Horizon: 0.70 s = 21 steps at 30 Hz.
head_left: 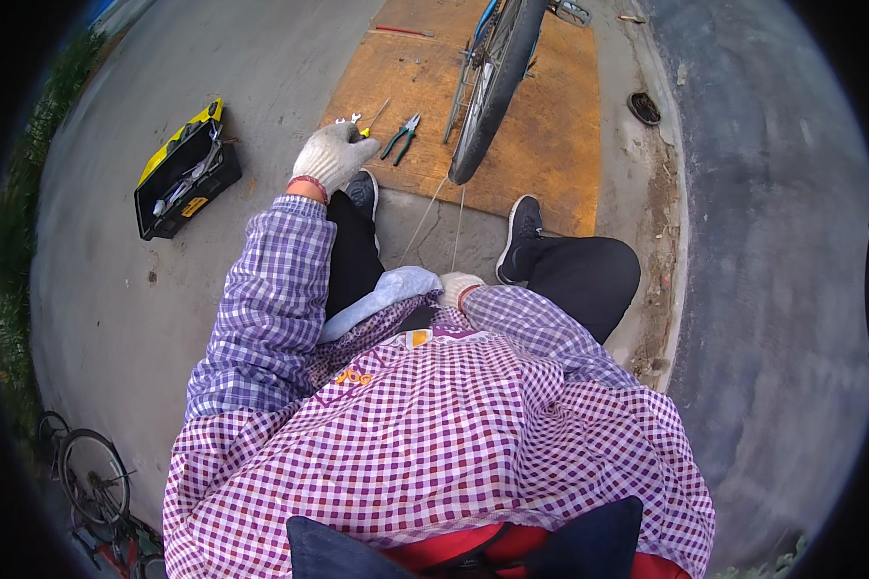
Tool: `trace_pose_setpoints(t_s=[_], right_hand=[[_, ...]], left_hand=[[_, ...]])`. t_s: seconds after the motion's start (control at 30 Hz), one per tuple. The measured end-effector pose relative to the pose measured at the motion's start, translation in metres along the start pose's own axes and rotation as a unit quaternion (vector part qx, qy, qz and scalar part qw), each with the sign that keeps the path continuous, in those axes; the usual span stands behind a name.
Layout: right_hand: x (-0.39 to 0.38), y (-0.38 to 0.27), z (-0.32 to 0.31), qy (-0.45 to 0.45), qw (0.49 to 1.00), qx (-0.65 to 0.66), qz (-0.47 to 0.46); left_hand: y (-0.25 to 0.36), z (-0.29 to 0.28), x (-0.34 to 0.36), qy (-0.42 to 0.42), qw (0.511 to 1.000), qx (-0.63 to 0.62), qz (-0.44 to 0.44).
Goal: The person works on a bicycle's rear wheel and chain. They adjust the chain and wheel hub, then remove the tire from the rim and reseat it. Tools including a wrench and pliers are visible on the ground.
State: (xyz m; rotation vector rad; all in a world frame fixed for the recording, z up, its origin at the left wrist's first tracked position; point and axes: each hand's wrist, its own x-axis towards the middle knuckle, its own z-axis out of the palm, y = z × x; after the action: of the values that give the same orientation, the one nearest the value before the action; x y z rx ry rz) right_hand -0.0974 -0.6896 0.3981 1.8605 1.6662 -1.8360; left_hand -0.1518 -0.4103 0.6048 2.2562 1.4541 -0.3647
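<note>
My left hand [333, 156], in a white knit glove, is low over the near left edge of a wooden board [560, 135]. Thumb and fingers look apart, beside the yellow handle of a screwdriver [365, 131]; the fingers are partly hidden. Right of it lie pliers [401, 138] with dark green handles, and small wrenches [355, 118] sit by the knuckles. My right hand [459, 288], also gloved, rests at my lap, its fingers hidden. Two thin cords [428, 217] run from the tyre of a bicycle wheel [497, 92] toward my lap, ending near that hand.
A black and yellow toolbox [188, 174] stands open at the left with metal tools inside. A red rod-like tool [404, 31] lies on the board's far part. A dark round object [644, 108] sits at the right. Bicycles [94, 475] stand at lower left.
</note>
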Motion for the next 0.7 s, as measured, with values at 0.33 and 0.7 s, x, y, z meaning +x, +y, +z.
trace_pose_setpoints(t_s=[0.33, 0.7], right_hand=[[-0.025, 0.012, 0.009, 0.026, 0.995, 0.088, -0.041], [0.010, 0.002, 0.018, -0.114, 0.991, 0.008, -0.075]], left_hand=[[0.025, -0.005, -0.013, 0.028, 0.999, -0.005, 0.024], [0.033, -0.015, -0.009, 0.116, 0.984, -0.108, 0.085]])
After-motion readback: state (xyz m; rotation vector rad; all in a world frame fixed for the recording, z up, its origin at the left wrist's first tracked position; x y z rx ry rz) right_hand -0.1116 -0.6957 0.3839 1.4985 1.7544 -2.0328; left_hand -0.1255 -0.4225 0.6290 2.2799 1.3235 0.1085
